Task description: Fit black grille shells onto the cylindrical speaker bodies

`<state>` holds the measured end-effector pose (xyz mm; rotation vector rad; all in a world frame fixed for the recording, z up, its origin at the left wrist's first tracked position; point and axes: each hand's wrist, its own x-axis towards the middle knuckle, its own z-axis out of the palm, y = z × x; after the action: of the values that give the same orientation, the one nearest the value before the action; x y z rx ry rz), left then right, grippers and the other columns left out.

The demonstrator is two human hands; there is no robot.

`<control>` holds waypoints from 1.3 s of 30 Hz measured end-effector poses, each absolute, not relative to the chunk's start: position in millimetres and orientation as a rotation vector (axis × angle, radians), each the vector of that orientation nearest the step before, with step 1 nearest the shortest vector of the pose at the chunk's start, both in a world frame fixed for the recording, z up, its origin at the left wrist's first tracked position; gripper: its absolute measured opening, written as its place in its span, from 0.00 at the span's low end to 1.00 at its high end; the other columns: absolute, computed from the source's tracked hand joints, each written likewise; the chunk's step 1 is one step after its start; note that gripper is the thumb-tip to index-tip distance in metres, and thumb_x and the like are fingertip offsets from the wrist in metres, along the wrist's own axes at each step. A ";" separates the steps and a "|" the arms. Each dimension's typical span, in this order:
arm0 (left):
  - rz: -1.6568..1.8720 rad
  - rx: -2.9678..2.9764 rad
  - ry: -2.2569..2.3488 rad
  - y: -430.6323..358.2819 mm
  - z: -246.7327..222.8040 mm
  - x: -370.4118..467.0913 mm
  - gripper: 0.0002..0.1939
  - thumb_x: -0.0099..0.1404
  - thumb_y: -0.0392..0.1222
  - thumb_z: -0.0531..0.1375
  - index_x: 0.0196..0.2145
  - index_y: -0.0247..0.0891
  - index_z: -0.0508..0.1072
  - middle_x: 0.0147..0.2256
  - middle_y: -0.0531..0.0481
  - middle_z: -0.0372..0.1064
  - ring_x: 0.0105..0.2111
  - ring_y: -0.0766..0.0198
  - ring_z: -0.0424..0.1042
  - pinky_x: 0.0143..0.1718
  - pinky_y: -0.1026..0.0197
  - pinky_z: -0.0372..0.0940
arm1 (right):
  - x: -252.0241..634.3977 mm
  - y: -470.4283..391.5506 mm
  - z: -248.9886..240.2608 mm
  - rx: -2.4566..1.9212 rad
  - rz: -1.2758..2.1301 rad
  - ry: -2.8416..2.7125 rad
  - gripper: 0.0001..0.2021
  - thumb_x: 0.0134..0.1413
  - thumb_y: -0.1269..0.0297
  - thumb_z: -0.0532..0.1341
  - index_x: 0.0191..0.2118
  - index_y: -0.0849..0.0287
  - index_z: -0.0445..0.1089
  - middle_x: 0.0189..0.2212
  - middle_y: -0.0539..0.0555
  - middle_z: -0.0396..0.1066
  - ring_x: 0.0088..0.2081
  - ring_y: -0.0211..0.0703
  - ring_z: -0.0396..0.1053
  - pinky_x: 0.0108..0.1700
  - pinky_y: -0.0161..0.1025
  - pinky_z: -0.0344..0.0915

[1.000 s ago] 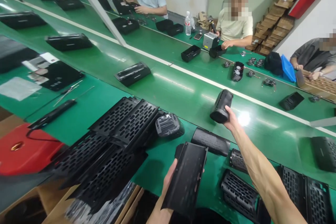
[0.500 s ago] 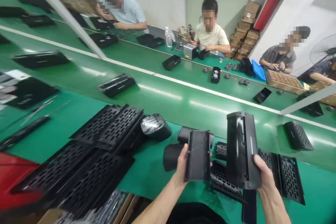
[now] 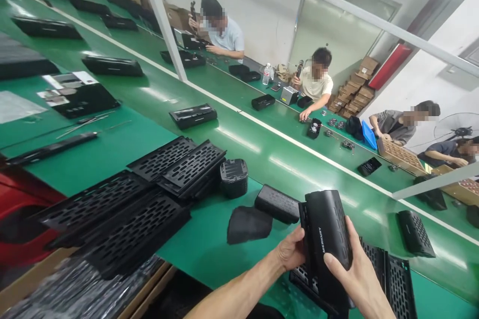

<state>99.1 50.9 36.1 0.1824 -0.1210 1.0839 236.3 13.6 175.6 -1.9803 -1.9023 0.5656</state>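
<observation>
My right hand (image 3: 355, 271) is closed around a long black speaker housing (image 3: 331, 224) with "MERKURY" lettering and slots along its rounded side. On the housing's left side my left hand (image 3: 292, 249) grips a black plastic panel (image 3: 304, 222), of which only a narrow edge shows. Panel and housing are together, but whether they are joined is hidden. Beneath the hands lie black slotted grille panels (image 3: 400, 279), partly covered. A dark pad-like piece (image 3: 250, 224) and another black slotted housing (image 3: 279, 203) rest just left of the hands.
Stacked slotted grilles (image 3: 149, 214) cover the bench at left, beside a black block with a shiny top (image 3: 234, 177). An electric screwdriver (image 3: 56, 148) lies farther left. A cardboard box (image 3: 145, 284) stands below the bench edge. Housings sit along the green belt (image 3: 239, 142); several co-workers sit beyond.
The panel and housing, held apart before, have been brought together. The housing is turned, showing its lettering and slotted side. The camera view has shifted; a co-worker across has reached out an arm.
</observation>
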 end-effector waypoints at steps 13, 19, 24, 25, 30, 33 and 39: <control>1.102 0.184 -0.110 52.6 33.3 106.4 0.38 0.52 0.53 0.77 0.57 0.37 0.75 0.54 0.37 0.77 0.57 0.44 0.74 0.61 0.48 0.63 | 237.8 19.2 172.1 -2.091 0.547 -2.143 0.50 0.59 0.44 0.64 0.78 0.46 0.35 0.55 0.63 0.70 0.44 0.63 0.79 0.43 0.53 0.73; 1.142 0.167 -0.002 55.5 34.8 106.6 0.39 0.50 0.53 0.78 0.56 0.39 0.74 0.51 0.41 0.79 0.53 0.46 0.76 0.57 0.49 0.68 | 245.1 28.9 187.6 -1.945 0.760 -2.119 0.52 0.56 0.44 0.67 0.78 0.50 0.38 0.65 0.65 0.63 0.61 0.66 0.68 0.60 0.60 0.66; 1.245 0.184 0.118 66.4 46.4 88.1 0.47 0.47 0.53 0.79 0.62 0.44 0.69 0.48 0.47 0.79 0.46 0.51 0.79 0.50 0.53 0.71 | 251.2 -5.8 161.0 -1.658 0.569 -1.838 0.53 0.54 0.44 0.69 0.76 0.47 0.39 0.74 0.62 0.43 0.72 0.66 0.51 0.67 0.63 0.59; 1.261 0.196 0.137 67.7 49.5 85.2 0.49 0.47 0.53 0.79 0.63 0.44 0.68 0.48 0.47 0.79 0.47 0.50 0.78 0.50 0.52 0.71 | 247.5 -13.1 148.5 -1.650 0.495 -1.767 0.56 0.52 0.44 0.70 0.76 0.47 0.36 0.74 0.62 0.40 0.72 0.67 0.49 0.67 0.64 0.58; 1.299 0.269 0.239 70.9 61.0 79.8 0.48 0.46 0.54 0.79 0.62 0.45 0.69 0.48 0.45 0.78 0.48 0.48 0.77 0.51 0.50 0.70 | 224.0 -14.8 105.8 -1.535 0.114 -1.635 0.48 0.52 0.51 0.72 0.71 0.51 0.46 0.71 0.65 0.46 0.72 0.67 0.49 0.69 0.69 0.49; 1.272 0.395 0.272 83.2 67.2 59.1 0.46 0.47 0.53 0.79 0.61 0.43 0.69 0.51 0.43 0.76 0.50 0.47 0.75 0.54 0.48 0.69 | 229.9 -6.6 115.5 -1.447 0.098 -1.631 0.40 0.52 0.54 0.72 0.66 0.52 0.55 0.67 0.64 0.56 0.68 0.65 0.56 0.68 0.68 0.53; 1.211 1.067 0.402 125.1 100.6 -18.3 0.59 0.42 0.39 0.80 0.70 0.46 0.61 0.67 0.40 0.58 0.64 0.41 0.62 0.64 0.46 0.59 | 254.4 -15.8 141.8 -1.491 0.293 -1.671 0.38 0.50 0.52 0.73 0.63 0.51 0.59 0.65 0.63 0.60 0.66 0.65 0.59 0.63 0.62 0.62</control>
<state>-18.3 125.1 100.6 1.0667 0.4017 1.2106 254.4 -15.8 141.8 -1.4911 -1.6710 0.2926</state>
